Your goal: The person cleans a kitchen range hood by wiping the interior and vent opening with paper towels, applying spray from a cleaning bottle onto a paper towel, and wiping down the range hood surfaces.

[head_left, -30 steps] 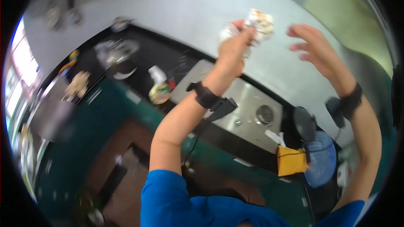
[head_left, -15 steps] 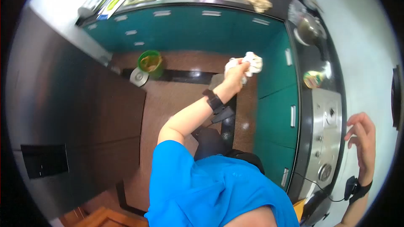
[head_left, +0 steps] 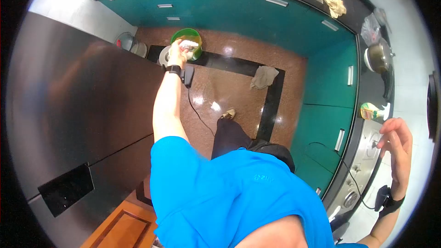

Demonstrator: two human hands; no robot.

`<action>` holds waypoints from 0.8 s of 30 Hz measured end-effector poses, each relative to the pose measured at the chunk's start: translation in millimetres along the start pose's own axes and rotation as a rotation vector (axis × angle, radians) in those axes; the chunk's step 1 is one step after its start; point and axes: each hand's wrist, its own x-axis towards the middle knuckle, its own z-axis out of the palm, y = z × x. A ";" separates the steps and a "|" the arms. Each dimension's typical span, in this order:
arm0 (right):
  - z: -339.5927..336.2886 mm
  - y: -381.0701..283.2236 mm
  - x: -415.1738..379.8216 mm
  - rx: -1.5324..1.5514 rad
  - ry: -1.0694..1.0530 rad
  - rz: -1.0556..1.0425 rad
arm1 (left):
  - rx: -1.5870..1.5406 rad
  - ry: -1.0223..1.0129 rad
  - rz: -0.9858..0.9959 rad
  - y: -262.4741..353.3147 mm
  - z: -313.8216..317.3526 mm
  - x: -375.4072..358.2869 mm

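Observation:
My left hand (head_left: 175,56) reaches far forward with its fingers closed around a crumpled white paper towel (head_left: 189,45). The wad overlaps the mouth of a green bin (head_left: 197,54) on the floor, and scraps inside the bin are partly hidden behind it. A round pale lid (head_left: 164,55) lies at the bin's left, partly covered by my wrist. Over at the right, my right hand (head_left: 397,144) is raised with nothing in it, its fingers loosely bent and apart. Beneath it in this view are the gas stove (head_left: 359,167) and a spray bottle (head_left: 370,111).
Green cabinets (head_left: 239,11) run along the back and right. A grey rag (head_left: 264,77) lies on the floor. On the counter are a yellowish cloth (head_left: 331,3) and a pressure cooker (head_left: 379,57). A large dark refrigerator (head_left: 87,105) stands at left.
My left hand has swung from near the right-hand cabinets leftward to the bin, carrying the crumpled paper towel. The view has turned, uncovering the grey rag. My right hand stays raised.

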 end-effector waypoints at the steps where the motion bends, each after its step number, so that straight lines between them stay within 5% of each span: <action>1: 5.7 -4.8 7.4 -0.004 0.000 0.008 | -0.030 0.050 0.027 9.4 -1.5 15.2; 2: 19.0 -12.3 16.2 -0.006 -0.024 0.001 | -0.059 0.104 0.055 20.7 -11.8 33.6; 6: 50.1 -25.6 44.4 0.009 -0.044 0.015 | 0.070 -0.191 -0.087 45.3 -21.7 42.9; 10: 67.5 -31.7 61.0 0.019 -0.076 0.068 | -0.101 -0.762 -0.329 60.8 28.3 -40.5; 15: 56.3 -20.6 55.3 0.052 -0.076 0.081 | -0.101 -1.115 -0.517 50.3 119.2 -127.8; 24: -45.6 85.2 -87.1 0.138 0.008 0.275 | 0.209 -1.529 -0.667 -98.7 307.5 -353.9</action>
